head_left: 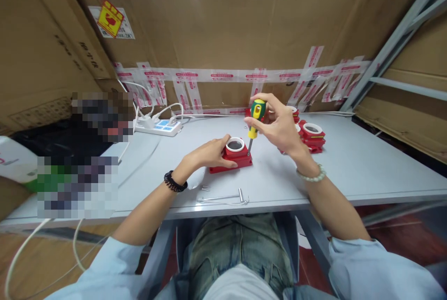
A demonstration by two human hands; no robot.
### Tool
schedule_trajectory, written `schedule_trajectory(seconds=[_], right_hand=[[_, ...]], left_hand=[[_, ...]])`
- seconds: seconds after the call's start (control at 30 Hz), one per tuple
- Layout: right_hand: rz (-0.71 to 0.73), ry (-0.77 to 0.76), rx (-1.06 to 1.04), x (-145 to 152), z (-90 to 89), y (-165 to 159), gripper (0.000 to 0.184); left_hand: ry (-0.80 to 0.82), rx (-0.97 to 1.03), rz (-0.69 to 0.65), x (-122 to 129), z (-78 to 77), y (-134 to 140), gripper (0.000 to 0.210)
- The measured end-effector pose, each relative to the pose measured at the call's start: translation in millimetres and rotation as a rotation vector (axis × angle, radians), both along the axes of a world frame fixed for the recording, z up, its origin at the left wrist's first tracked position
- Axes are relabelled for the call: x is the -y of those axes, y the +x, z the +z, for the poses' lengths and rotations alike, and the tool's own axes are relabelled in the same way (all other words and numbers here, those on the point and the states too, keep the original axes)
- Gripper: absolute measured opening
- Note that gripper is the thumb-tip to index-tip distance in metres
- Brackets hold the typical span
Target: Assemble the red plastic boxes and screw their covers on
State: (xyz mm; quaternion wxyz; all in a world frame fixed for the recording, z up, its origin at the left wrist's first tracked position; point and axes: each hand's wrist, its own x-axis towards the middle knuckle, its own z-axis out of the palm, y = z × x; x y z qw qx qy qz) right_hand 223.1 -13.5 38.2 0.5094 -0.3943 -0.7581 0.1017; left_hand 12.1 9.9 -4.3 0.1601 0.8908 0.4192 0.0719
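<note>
A red block-shaped housing (232, 164) with a white ring (235, 145) on top sits on the grey table (286, 183). My left hand (213, 153) grips its left side, thumb along the front and fingers behind. In my right hand (277, 123) is a screwdriver (258, 111) with a green and yellow handle. It stands nearly upright, and its tip meets the housing's right corner; the screw head there is too small to make out. Nearer the table's front edge lie a metal T-shaped tool (223, 196) and a few small screws (205, 188).
More red housings with white rings (312, 128) stand behind my right hand. At the back left is a white power strip (159, 125) with plugs and cables. A taped cardboard wall (223, 20) closes off the rear, and a metal frame (391, 34) rises at right.
</note>
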Motion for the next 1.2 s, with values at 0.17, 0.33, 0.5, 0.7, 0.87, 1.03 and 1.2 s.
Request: schedule_trajectory(seconds=[0.17, 0.33, 0.5, 0.7, 0.87, 1.03, 1.2], right_hand=[[-0.087, 0.062, 0.047, 3.0, -2.1, -6.7, 0.037], [0.31, -0.145, 0.043, 3.9, 1.5, 4.7, 0.05], [-0.114, 0.053, 0.114, 0.4, -5.4, -7.3, 0.047], [0.223, -0.098, 0.047, -0.2, 2.7, 10.5, 0.045], [0.148, -0.055, -0.01, 4.6, 0.9, 2.5, 0.042], [-0.125, 0.083, 0.074, 7.9, -6.6, -13.1, 0.039], [0.239, -0.124, 0.08, 8.6, 7.7, 8.5, 0.038]], left_hand=[[0.012, 0.009, -0.017, -1.0, -1.3, -0.4, 0.051], [0.001, 0.007, -0.015, -1.0, -1.5, -0.2, 0.052], [0.015, 0.018, -0.012, -1.5, -1.8, 0.0, 0.05], [-0.014, 0.035, -0.01, -0.9, -0.7, 0.3, 0.05], [-0.003, 0.014, -0.007, -1.1, -0.8, 0.3, 0.051], [0.02, 0.015, -0.005, -2.0, -2.3, 0.4, 0.05], [-0.002, 0.024, -0.006, -1.2, -1.7, 0.0, 0.051]])
